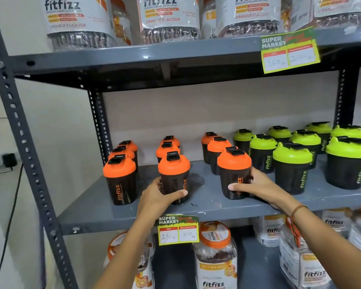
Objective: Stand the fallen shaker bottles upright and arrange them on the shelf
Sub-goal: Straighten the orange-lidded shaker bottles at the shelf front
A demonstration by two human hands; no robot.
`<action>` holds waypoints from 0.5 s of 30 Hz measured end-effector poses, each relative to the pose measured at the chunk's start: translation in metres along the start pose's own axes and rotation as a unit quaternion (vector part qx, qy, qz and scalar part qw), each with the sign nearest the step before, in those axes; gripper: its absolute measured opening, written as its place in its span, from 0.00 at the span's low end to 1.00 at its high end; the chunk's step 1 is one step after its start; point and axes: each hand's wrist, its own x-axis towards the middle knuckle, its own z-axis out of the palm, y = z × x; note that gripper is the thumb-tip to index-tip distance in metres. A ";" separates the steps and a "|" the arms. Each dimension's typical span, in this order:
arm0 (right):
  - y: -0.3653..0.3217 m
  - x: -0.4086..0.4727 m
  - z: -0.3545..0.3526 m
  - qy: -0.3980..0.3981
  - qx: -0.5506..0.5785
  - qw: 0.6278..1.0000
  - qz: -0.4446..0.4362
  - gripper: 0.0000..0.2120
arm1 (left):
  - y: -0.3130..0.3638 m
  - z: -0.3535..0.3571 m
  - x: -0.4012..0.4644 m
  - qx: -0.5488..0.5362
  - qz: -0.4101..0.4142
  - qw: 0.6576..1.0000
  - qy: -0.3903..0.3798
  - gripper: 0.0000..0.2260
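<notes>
Grey metal shelf (113, 213), middle tier, all shakers upright.

Left end, near front edge: front orange-lidded shaker (120, 180), two more orange lids lined up behind it toward the back.

Next column: left hand (154, 200) wrapped around the lower body of the middle front shaker (174, 177), thumb across the front, fingers round the left side. Grip closed on the bottle. Bottle base on the shelf, close to the front edge. Two orange-lidded shakers behind it in a row.

Below that, price tag (178, 230) clipped to the shelf's front lip, "SUPER MARKET" header, handwritten numbers.

Third column: right hand (256, 187) clasping the right front shaker (234, 173), thumb on the front face, fingers behind on the right side. Grip closed on the bottle too. Base on the shelf, set slightly further back from the front edge than the middle one. Two orange lids behind.

Right end: green-lidded shakers (291, 170) in a tight cluster, several rows deep, reaching the right side of the frame.

Thread band (298, 209) on the right wrist.

Fitfizz jars (216, 255) on the tiers above and below.
</notes>
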 end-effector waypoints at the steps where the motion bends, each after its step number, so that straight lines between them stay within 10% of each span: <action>1: 0.000 0.000 0.000 0.000 -0.001 1.000 -0.001 0.32 | -0.001 -0.001 0.001 -0.012 -0.002 1.000 -0.005 0.31; 15: -0.004 -0.001 0.001 -0.016 0.007 1.000 -0.011 0.42 | -0.007 -0.003 0.001 -0.043 0.002 0.999 -0.006 0.33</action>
